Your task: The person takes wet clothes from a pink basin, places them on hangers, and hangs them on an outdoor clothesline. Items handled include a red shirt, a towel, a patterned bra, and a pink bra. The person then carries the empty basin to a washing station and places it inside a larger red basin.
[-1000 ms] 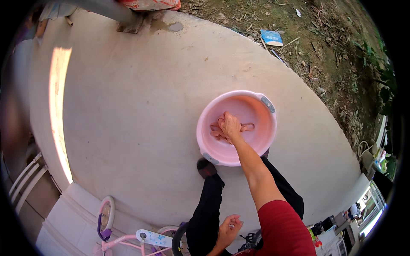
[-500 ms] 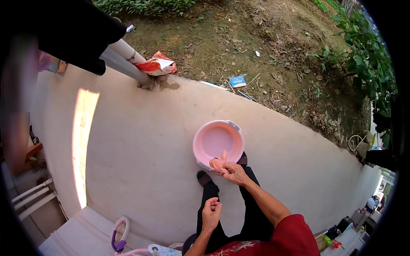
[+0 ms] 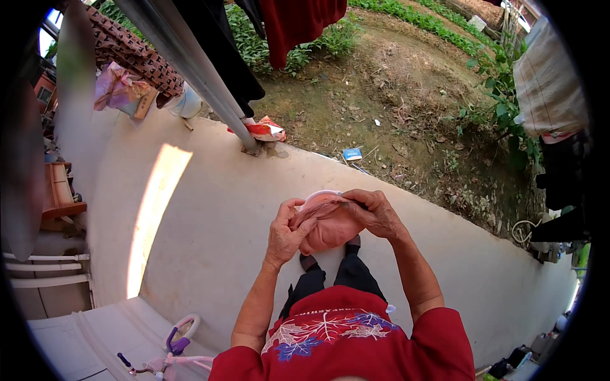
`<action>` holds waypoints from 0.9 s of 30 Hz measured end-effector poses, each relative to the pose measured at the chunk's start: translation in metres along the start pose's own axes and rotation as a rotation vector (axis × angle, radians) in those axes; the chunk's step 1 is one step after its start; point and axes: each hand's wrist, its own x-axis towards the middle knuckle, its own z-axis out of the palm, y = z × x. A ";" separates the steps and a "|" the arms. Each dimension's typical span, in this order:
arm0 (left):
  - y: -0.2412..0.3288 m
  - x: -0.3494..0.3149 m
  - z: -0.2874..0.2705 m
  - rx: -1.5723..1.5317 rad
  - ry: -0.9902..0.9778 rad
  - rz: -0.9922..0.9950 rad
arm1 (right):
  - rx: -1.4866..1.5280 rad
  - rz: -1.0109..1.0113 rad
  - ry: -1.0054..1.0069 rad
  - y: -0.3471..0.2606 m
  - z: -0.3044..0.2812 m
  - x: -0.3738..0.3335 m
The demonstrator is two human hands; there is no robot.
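Note:
A thin peach-pink garment point(image 3: 330, 230) hangs spread between my two hands; its exact kind is hard to tell. My left hand point(image 3: 283, 233) pinches its left upper edge, and my right hand point(image 3: 380, 217) grips the upper right edge. Fabric sags like a pouch between them, with gathered folds along the top. Behind it, the pink plastic basin point(image 3: 322, 193) stands on the pavement, mostly hidden by the cloth so that only its far rim shows.
A metal pole point(image 3: 219, 95) rises from the edge of the concrete pavement point(image 3: 210, 222). Dark and red clothes point(image 3: 298, 28) hang overhead, and a light cloth point(image 3: 549, 82) hangs at right. Bare soil point(image 3: 394, 114) lies beyond. A child's bike handlebar point(image 3: 181, 340) is at lower left.
My left hand has risen from near my knee to take the garment's other side. The bunched garment is now opened out between both hands, raised in front of the basin. My view has shifted.

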 end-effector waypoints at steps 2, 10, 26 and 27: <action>0.018 -0.003 -0.006 0.076 -0.060 0.058 | 0.124 0.043 -0.071 -0.031 -0.011 -0.004; 0.058 -0.007 -0.042 0.153 -0.078 0.187 | 0.218 0.036 -0.181 -0.065 -0.032 0.002; 0.105 -0.017 -0.095 0.064 -0.137 -0.070 | 0.191 0.175 -0.513 -0.071 -0.059 0.030; 0.104 -0.017 -0.097 0.041 -0.131 -0.116 | 0.221 0.100 -0.463 -0.071 -0.056 0.031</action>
